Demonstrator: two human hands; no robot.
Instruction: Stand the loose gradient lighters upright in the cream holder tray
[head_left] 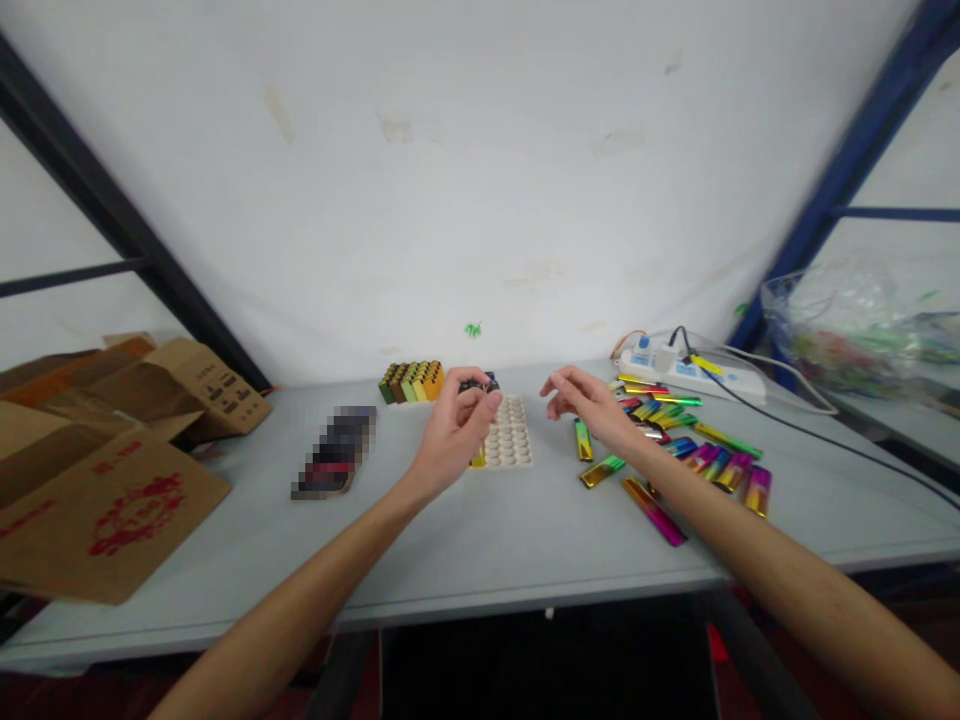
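My left hand (pixel 456 428) is over the left side of a white tray (pixel 511 440) with rows of round holes. Its fingers are curled toward the thumb, and what they hold, if anything, is hidden. Dark tops (pixel 478 383) show behind the fingertips, and a yellow piece (pixel 478 460) shows under the hand. To the right of the tray, my right hand (pixel 589 405) hovers with loosely bent fingers and nothing visible in them. Below it lie shiny, multicoloured lighters (pixel 583 440), scattered in a loose pile.
A block of upright green and yellow lighters (pixel 411 382) stands by the wall. A pixelated dark object (pixel 336 455) lies to its left, beyond it an open cardboard box (pixel 142 500). Behind the pile are a white power strip (pixel 697 372) with cables and a clear plastic bag (pixel 847 330).
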